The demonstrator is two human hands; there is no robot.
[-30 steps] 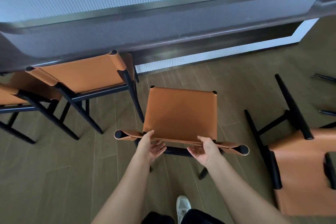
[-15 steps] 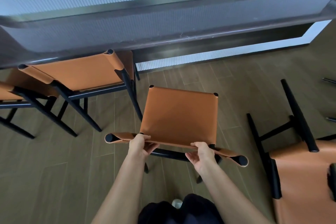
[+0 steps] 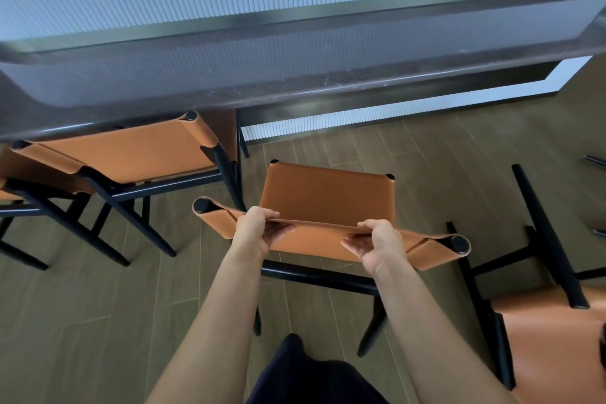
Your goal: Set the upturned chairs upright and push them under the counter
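An upright chair (image 3: 324, 197) with an orange leather seat and black frame stands in front of me, short of the dark counter (image 3: 295, 75). My left hand (image 3: 255, 233) grips the top edge of its orange backrest near the left end. My right hand (image 3: 377, 244) grips the same edge further right. To the left, an upright chair (image 3: 131, 154) has its seat partly under the counter, and another chair (image 3: 13, 180) shows at the left edge. On the right, an upturned chair (image 3: 551, 331) lies on the floor with its black legs pointing up.
The floor (image 3: 98, 321) is wood-look planks. A ribbed pale panel (image 3: 360, 118) runs under the counter behind the chairs. More black chair legs (image 3: 595, 161) poke in at the far right edge. My dark trouser leg (image 3: 305, 371) shows at the bottom.
Both hands closed tighter over the backrest's top edge. The chair moved forward toward the counter, and my view came closer to it.
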